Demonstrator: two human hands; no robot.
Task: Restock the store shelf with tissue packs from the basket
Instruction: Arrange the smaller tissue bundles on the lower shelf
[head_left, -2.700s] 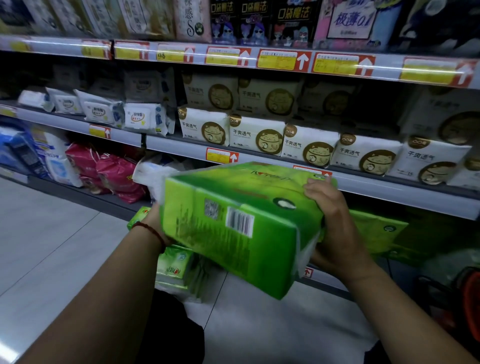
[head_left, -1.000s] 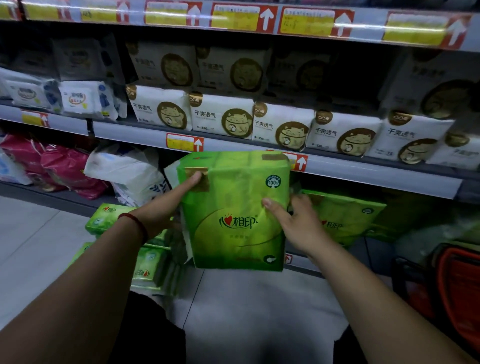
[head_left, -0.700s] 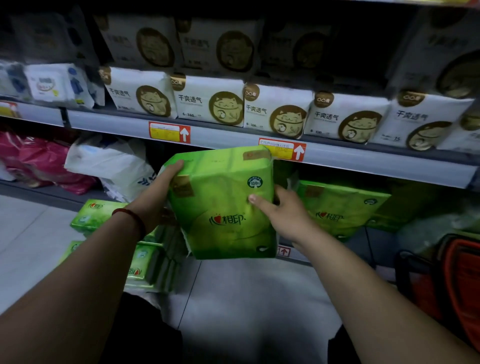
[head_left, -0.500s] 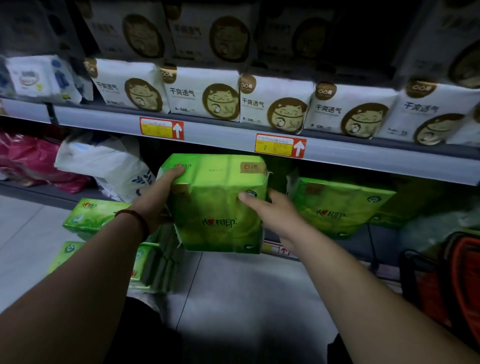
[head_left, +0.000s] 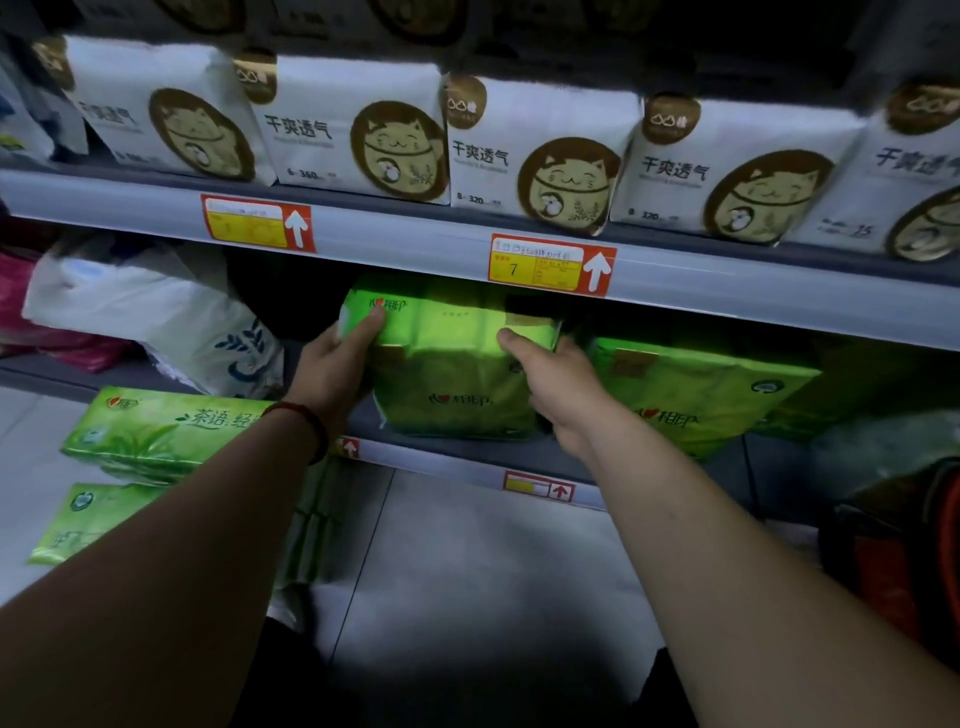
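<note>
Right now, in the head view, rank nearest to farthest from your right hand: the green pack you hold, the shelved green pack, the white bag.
1. Held green pack: gripped by the right hand itself.
2. Shelved green pack: just to its right.
3. White bag: far to the left.

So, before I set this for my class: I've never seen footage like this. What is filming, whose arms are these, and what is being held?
No machine here: a person wears a camera on the head, so the picture looks forward and down along their own arms. The left hand and right hand grip a green tissue pack by its two sides, at the bottom shelf; whether it rests there yet is unclear. A second green pack lies to its right. On the shelf above stand white cat-print packs. Further stacked green packs sit at lower left.
</note>
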